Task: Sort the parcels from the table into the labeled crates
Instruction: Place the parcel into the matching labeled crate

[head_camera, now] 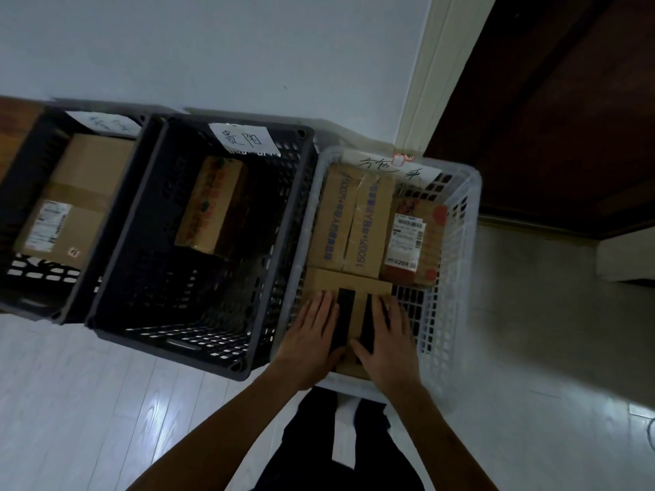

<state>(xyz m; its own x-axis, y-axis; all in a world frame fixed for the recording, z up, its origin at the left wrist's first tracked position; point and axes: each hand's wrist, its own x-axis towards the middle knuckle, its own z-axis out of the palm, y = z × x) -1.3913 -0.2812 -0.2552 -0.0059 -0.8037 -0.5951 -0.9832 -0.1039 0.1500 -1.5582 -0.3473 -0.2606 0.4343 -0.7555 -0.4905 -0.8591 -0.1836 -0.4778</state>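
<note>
Over the white crate (pixel 457 242), at its near end: both hands flat on a brown parcel (pixel 349 283) with two black strips, left hand (pixel 312 334) and right hand (pixel 388 343) with fingers straight, pressing its top. Beyond it, inside the same crate, two more parcels. Alongside on the floor, middle dark crate (pixel 141 242) with one box (pixel 209 203), far-left crate (pixel 21 161) with another. Paper labels on all three rims.

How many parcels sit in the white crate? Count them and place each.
3: a blue-printed box at the back, a box with a shipping label right of it, and a black-striped box nearest, under the left hand and right hand. Others may be underneath.
</note>
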